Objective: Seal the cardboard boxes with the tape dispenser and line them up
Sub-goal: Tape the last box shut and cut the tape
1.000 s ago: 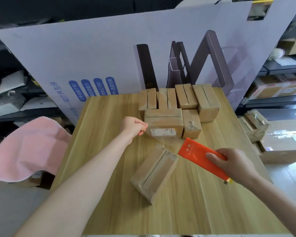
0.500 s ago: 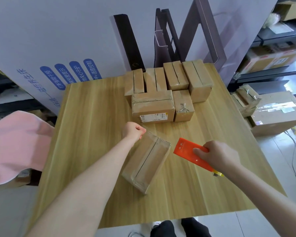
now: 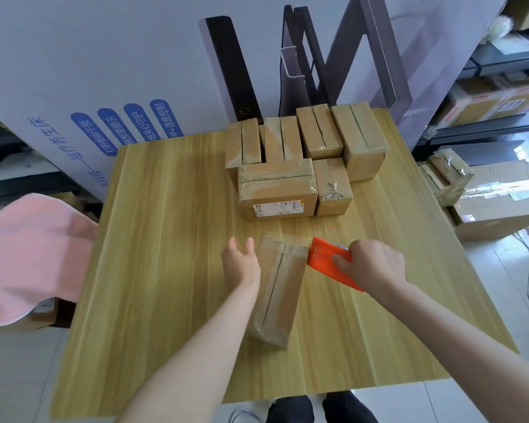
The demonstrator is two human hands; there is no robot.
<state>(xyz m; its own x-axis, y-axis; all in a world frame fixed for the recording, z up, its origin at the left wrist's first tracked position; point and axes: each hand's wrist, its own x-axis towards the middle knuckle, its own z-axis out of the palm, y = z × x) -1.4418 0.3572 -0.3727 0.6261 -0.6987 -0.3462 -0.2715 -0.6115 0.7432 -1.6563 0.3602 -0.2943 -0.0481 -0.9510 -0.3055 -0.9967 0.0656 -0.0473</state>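
1. The loose box lies on the table, its long axis running away from the person. The lined-up boxes stand beyond its far end.
2. Left hand: grip wide, fingers straight, just beside the box's left flank; contact unclear.
3. Right hand: grip closed round the orange tape dispenser, whose nose meets the box's far right corner.
4. Roll and blade are hidden; I cannot tell whether any tape is stuck down.

"语音控制" on white board
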